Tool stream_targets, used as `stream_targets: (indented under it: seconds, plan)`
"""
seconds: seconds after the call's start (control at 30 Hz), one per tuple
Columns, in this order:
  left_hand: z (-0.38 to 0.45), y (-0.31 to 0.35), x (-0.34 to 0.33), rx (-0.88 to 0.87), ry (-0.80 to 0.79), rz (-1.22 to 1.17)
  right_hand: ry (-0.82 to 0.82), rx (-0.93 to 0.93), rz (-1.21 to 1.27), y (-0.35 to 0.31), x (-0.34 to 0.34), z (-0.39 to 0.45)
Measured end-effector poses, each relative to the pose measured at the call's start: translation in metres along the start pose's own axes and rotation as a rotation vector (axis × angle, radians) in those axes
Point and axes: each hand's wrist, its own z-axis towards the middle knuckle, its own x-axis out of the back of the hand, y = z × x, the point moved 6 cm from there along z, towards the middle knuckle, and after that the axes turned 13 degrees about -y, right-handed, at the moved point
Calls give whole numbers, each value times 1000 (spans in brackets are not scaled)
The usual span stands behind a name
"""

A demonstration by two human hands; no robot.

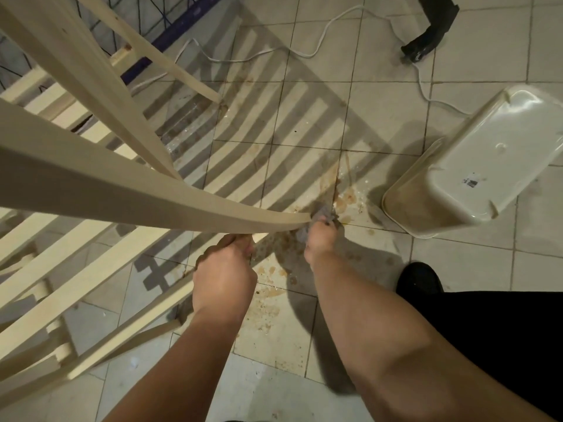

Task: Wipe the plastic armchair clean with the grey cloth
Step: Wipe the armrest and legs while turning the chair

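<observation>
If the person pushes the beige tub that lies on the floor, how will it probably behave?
The tub is probably light: it looks like thin plastic and seems empty. It lies tilted, bottom facing up, so a push would likely slide or rock it on the smooth floor tiles. The brown spots nearby look wet, so it may slip easily.

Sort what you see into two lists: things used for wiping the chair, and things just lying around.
In use: plastic armchair; grey cloth; left hand; right hand.
Lying about: overturned tub; white cable; brown floor stains.
</observation>
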Motion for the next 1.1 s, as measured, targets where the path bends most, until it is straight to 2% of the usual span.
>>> stream_targets:
  seconds: [0.07, 0.17, 0.33, 0.5, 0.73, 0.8, 0.9, 0.97, 1.03, 1.1]
  plan:
    - [0, 0, 0, 0, -8, 7, -7, 24, -51, 0, -7, -6]
    - [1, 1, -2, 14, -49, 39, -19, 52, 13, 7, -15, -33]
    - [-2, 1, 2, 35, -115, 9, -60, 315, -31, 1, -35, -115]
    - [-14, 11, 26, -47, -217, -14, -269, 481, -233, -24, -57, -203]
    - [-55, 4, 53, -8, -88, -52, -623, 751, -243, -81, -81, -292]
    - [-65, 0, 56, -9, -78, 22, -605, 739, -349, -76, -69, -283]
    - [-85, -3, 76, 2, -25, -15, -424, 637, -587, -78, -36, -251]
    - [-94, -3, 90, 13, 11, -89, -375, 676, -481, -102, -27, -255]
    - [-101, -3, 99, 9, 39, -139, -503, 734, -441, -125, -47, -290]
    - [-110, -1, 107, 3, 77, -213, -667, 780, -565, -125, -75, -329]
